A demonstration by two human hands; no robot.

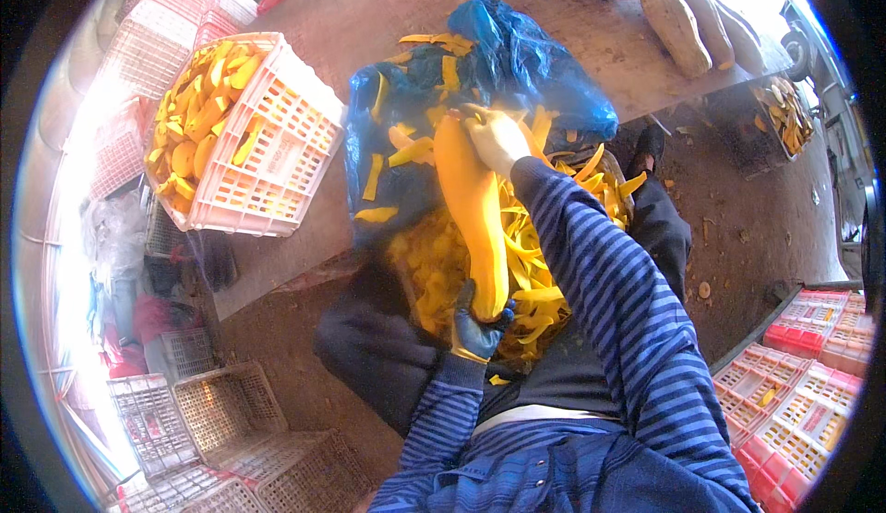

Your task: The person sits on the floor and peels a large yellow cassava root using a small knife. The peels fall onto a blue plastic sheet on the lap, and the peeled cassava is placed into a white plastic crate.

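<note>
A long peeled orange squash (472, 208) slants across the middle, over my lap. My left hand (480, 330), in a dark blue glove, is wrapped round its lower end. My right hand (498, 139) is closed at its far end, against the flesh; what its fingers hold is mostly hidden. Beneath the squash lies a heap of orange peelings (531, 268) between my legs. Just beyond, a blue plastic sheet (512, 65) is spread on the table edge with loose strips of peel on it.
A pink-white crate (300, 167) of orange squash pieces stands on the table (369, 5) at left. Several unpeeled pale squashes (676, 29) lie far right. Crates (212, 411) are at lower left, and red and white crates (784, 402) at lower right.
</note>
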